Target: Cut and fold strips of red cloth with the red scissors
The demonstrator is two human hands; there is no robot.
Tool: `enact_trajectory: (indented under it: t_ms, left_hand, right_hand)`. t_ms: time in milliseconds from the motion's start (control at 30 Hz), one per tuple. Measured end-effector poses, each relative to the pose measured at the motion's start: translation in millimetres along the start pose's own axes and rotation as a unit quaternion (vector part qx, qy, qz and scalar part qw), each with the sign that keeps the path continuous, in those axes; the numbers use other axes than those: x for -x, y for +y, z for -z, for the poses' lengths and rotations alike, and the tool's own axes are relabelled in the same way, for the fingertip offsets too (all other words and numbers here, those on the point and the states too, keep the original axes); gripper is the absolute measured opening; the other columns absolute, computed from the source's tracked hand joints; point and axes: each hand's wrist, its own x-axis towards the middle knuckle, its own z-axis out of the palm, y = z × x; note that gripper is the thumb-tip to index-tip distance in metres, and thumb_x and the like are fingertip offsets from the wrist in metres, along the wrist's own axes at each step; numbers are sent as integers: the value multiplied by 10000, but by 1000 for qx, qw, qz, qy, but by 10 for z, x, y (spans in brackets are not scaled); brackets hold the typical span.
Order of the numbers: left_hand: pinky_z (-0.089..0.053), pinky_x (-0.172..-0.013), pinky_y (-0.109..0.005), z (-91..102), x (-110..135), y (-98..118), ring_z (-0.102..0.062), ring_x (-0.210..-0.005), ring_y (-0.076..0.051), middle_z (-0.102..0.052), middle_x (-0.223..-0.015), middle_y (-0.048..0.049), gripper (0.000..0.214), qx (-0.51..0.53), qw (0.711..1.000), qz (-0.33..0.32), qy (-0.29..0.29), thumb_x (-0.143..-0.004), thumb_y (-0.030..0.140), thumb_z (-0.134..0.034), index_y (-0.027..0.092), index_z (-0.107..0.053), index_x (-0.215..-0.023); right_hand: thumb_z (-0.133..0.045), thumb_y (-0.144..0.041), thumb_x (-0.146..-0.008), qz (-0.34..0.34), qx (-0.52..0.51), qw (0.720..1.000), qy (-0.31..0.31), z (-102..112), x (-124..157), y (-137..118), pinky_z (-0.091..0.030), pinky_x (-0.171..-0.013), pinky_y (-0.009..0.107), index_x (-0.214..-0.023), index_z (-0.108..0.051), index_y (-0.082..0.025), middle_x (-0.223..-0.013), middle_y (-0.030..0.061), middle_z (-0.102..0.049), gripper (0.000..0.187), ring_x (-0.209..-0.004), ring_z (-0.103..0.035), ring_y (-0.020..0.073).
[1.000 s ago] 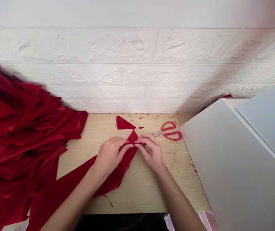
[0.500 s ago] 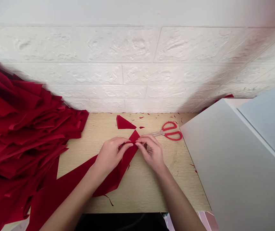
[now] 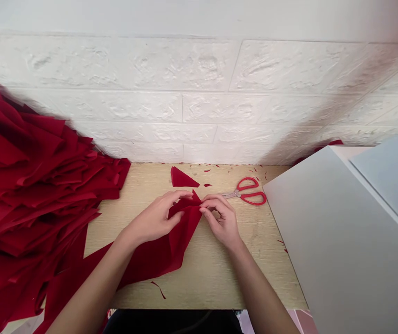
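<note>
A long strip of red fabric (image 3: 181, 241) runs from the lower left up to the middle of the table. My right hand (image 3: 221, 218) pinches its edge near the upper tip between thumb and fingers. Over the strip, just to the left, my left hand (image 3: 159, 215) is open, thumb and fingers apart, fingertips close to or lightly touching the cloth. Part of the strip is hidden under my left forearm. Beyond my right hand lie scissors (image 3: 249, 191) with red handles, their blade tips partly hidden behind its fingers.
A big heap of red fabric pieces (image 3: 46, 185) fills the left side. A folded red triangle (image 3: 183, 177) and small scraps lie toward the white brick-patterned wall (image 3: 199, 109). On the right, a large pale box (image 3: 331, 222) borders the wooden table (image 3: 220, 278).
My left thumb and fingers have parted from their pinch, and that hand has shifted slightly left. My right hand still pinches the strip, whose upper part now spreads wider. The view has shifted slightly.
</note>
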Motion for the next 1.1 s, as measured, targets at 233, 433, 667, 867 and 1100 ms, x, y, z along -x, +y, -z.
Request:
enact_trajectory:
  t_ms: [233,433,667,867,1100]
  left_hand:
    - [-534,-920,-342,-6,-62,-121,-632,-1117,-182,-640,-1306,-105,497,31,998,29,40,-869,178,-507,234,-493,-1363]
    - [-549,-765,-285,-142,-167,-92,-664,-899,-166,-732,-1007,-57,235,41,993,61,90,-918,340,-540,199,-689,-1033]
    - [-570,-806,-313,-216,-157,70,-702,-943,-212,-774,-975,-42,242,89,984,103,113,-886,369,-578,201,-748,-925]
    - [-569,-856,-333,-261,-155,25,-709,-958,-210,-771,-1059,-55,288,127,980,108,106,-901,387,-563,195,-756,-994]
    - [-550,-897,-345,-270,-134,21,-699,-971,-209,-764,-1079,-63,313,142,977,123,103,-909,400,-550,187,-749,-1023]
  right_hand:
    - [-617,-221,-926,-1,-1,1000,1,4,-10,-10,-526,-716,289,-873,-667,-225,-919,48,-664,74,-834,-638,163]
    - [-601,-232,-937,-10,9,1000,-3,-10,5,12,-515,-691,275,-886,-655,-219,-931,48,-656,75,-821,-625,153]
    - [-598,-216,-929,-12,49,999,10,-37,4,-5,-495,-642,270,-892,-642,-217,-916,49,-649,58,-777,-611,148]
    - [-587,-214,-929,-18,80,996,32,-49,-9,-35,-466,-573,260,-858,-634,-215,-845,32,-657,85,-644,-562,125]
    - [-582,-221,-938,-19,103,994,36,-61,-3,-21,-475,-579,261,-860,-630,-214,-831,31,-655,92,-626,-550,123]
